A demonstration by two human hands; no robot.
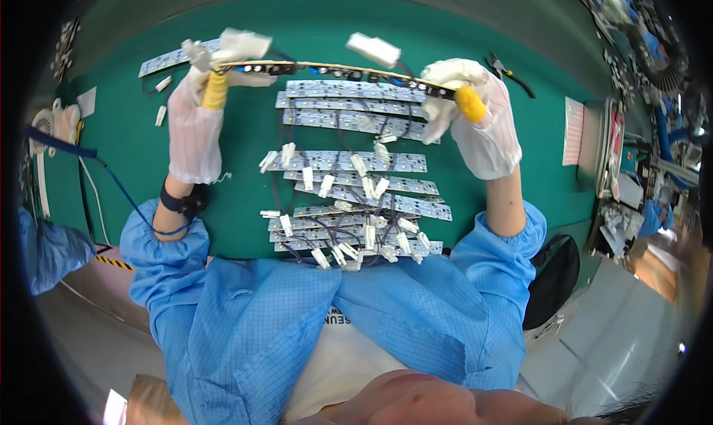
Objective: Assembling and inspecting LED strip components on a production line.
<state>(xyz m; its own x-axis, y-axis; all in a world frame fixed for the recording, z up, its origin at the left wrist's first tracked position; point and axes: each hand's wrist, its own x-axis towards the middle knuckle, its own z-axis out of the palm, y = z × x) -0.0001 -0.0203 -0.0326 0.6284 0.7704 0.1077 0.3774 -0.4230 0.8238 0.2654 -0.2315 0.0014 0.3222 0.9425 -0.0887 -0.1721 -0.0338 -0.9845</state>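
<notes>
The left hand (197,124), white-gloved with yellow wrapping, has its fingers closed on the nine-o'clock end of a thin, narrow circuit strip (342,72), seen edge-on over the green bench (245,135). Its long axis runs from nine to just past three o'clock. Pale, flat light strips (412,163) lie toward six. The similarly gloved right hand (479,124) grasps the far end; neither hand is nearer.

Circuit strip (340,72) between gloved hands (196,128)
</notes>
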